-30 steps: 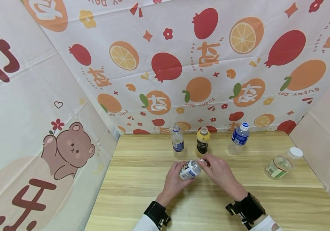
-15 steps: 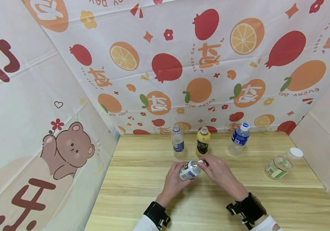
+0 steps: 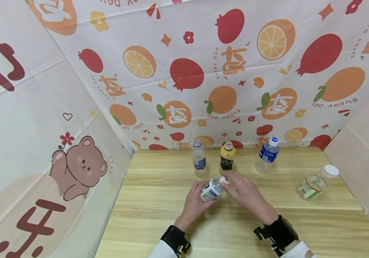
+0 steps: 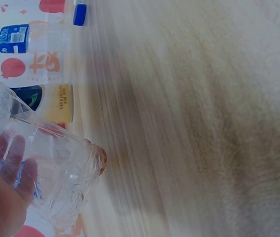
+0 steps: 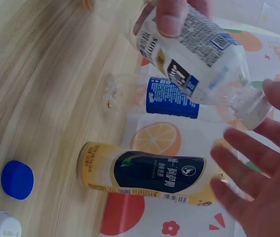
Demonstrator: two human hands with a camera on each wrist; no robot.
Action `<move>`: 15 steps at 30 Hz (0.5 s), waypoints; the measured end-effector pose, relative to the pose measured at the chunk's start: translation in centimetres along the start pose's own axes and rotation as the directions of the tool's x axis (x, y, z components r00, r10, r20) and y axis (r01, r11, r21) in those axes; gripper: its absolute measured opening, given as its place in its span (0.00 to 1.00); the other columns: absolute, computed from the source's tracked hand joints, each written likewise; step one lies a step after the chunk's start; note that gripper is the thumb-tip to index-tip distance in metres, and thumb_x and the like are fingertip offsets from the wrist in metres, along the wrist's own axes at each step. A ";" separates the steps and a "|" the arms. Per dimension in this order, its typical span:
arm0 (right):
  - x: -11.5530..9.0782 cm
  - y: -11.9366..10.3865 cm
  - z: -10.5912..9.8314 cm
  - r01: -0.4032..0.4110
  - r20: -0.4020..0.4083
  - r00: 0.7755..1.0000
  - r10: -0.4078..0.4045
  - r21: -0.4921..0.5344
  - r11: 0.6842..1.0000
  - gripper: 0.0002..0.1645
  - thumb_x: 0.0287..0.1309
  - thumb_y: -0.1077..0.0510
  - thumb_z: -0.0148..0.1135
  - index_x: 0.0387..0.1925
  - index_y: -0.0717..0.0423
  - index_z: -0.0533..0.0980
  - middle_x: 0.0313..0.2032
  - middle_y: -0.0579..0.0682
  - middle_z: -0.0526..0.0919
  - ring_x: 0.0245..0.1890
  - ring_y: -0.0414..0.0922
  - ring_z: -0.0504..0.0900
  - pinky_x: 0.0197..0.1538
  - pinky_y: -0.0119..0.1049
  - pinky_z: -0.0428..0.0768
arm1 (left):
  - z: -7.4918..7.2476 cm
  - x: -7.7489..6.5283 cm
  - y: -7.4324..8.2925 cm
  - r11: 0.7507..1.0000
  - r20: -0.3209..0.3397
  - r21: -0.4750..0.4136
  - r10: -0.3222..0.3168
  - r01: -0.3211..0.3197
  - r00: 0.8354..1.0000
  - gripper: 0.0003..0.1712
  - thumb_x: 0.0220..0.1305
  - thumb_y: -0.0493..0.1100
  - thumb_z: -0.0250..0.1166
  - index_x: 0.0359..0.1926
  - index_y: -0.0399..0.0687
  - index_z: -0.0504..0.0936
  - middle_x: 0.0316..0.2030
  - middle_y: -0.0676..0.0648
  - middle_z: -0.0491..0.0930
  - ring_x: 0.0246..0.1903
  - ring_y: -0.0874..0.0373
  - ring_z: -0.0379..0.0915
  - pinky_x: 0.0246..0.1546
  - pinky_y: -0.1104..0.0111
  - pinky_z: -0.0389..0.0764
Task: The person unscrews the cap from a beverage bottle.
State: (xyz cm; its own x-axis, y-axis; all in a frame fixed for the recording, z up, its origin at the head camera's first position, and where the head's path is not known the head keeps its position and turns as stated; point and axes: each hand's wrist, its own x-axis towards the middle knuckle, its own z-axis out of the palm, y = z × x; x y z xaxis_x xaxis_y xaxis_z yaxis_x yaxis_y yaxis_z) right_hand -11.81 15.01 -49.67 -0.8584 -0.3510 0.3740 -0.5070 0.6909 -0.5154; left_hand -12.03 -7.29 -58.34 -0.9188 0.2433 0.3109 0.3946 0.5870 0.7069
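My left hand [image 3: 197,200] grips a clear plastic bottle [image 3: 211,190] with a white label around its body. The bottle tilts over the table, its neck toward my right hand [image 3: 244,191]. On that neck sits a white cap [image 3: 224,180], and the right thumb and index finger pinch around it. In the right wrist view the cap [image 5: 252,113] shows between thumb and forefinger, the other fingers spread apart. Through the clear base in the left wrist view, left-hand fingers [image 4: 16,158] show curled around the bottle.
At the back stand a blue-labelled bottle [image 3: 199,159], a yellow drink bottle [image 3: 227,157] and a blue-capped bottle [image 3: 266,156]. A white-lidded jar [image 3: 313,184] is to the right. A loose blue cap [image 5: 17,179] and white cap [image 5: 5,224] lie on the table.
The right fingers have shifted around the cap, so more of it shows now. My left hand and the bottle stay in nearly the same place.
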 end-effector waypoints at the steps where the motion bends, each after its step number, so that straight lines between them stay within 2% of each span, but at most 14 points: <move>1: 0.0 0.0 0.0 -0.012 0.011 1.000 0.012 0.002 1.000 0.30 0.68 0.50 0.68 0.67 0.57 0.74 0.64 0.59 0.79 0.60 0.57 0.81 0.59 0.57 0.81 | 0.0 0.0 0.0 1.000 0.001 -0.001 -0.002 0.002 1.000 0.43 0.50 0.49 0.83 0.67 0.52 0.76 0.54 0.50 0.77 0.49 0.58 0.76 0.52 0.62 0.81; 4: -0.1 0.0 0.0 -0.052 0.045 0.998 0.052 0.001 0.999 0.37 0.68 0.46 0.67 0.73 0.53 0.68 0.72 0.60 0.70 0.68 0.61 0.73 0.66 0.63 0.73 | 0.0 0.1 0.1 1.000 0.002 -0.006 -0.003 0.003 1.000 0.43 0.50 0.49 0.83 0.67 0.52 0.75 0.54 0.50 0.77 0.49 0.58 0.76 0.53 0.61 0.81; 7: 0.0 -0.1 0.1 -0.106 0.055 0.993 0.106 0.001 0.994 0.39 0.69 0.43 0.66 0.74 0.54 0.67 0.71 0.61 0.71 0.67 0.62 0.73 0.65 0.64 0.73 | 0.0 0.1 0.1 1.000 -0.004 0.002 0.009 -0.009 1.000 0.43 0.50 0.49 0.83 0.67 0.52 0.75 0.54 0.50 0.77 0.49 0.58 0.76 0.52 0.61 0.81; 9: 0.0 -0.2 0.2 -0.149 0.037 0.988 0.149 -0.005 0.989 0.38 0.70 0.41 0.65 0.71 0.56 0.70 0.66 0.62 0.77 0.62 0.60 0.79 0.60 0.60 0.79 | 0.0 0.0 0.1 1.000 -0.006 0.007 0.019 -0.019 1.000 0.43 0.50 0.49 0.83 0.67 0.51 0.76 0.54 0.50 0.77 0.49 0.58 0.77 0.51 0.62 0.82; 12: 0.1 -0.3 0.3 -0.202 -0.005 0.979 0.202 -0.016 0.979 0.31 0.70 0.40 0.64 0.62 0.57 0.78 0.48 0.55 0.87 0.45 0.50 0.86 0.44 0.48 0.85 | 0.0 0.0 0.0 1.000 -0.004 0.015 0.026 -0.026 1.000 0.43 0.49 0.48 0.84 0.67 0.52 0.76 0.53 0.50 0.77 0.48 0.57 0.77 0.50 0.62 0.82; 15: 0.2 -0.4 0.3 -0.212 -0.045 0.976 0.212 -0.012 0.977 0.24 0.69 0.41 0.65 0.53 0.54 0.82 0.33 0.43 0.83 0.30 0.39 0.79 0.30 0.34 0.78 | 0.0 0.1 0.1 0.999 0.001 0.019 0.029 -0.029 1.000 0.43 0.49 0.49 0.84 0.66 0.52 0.76 0.53 0.50 0.77 0.48 0.57 0.77 0.50 0.63 0.82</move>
State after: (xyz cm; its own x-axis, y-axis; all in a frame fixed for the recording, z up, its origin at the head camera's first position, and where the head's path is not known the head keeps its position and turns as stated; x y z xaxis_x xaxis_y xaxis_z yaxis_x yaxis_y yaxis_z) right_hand -11.76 14.51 -49.60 -0.9419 -0.1681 0.2908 -0.3122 0.7574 -0.5735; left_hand -12.05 -7.21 -58.25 -0.9069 0.2614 0.3305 0.4210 0.5940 0.6855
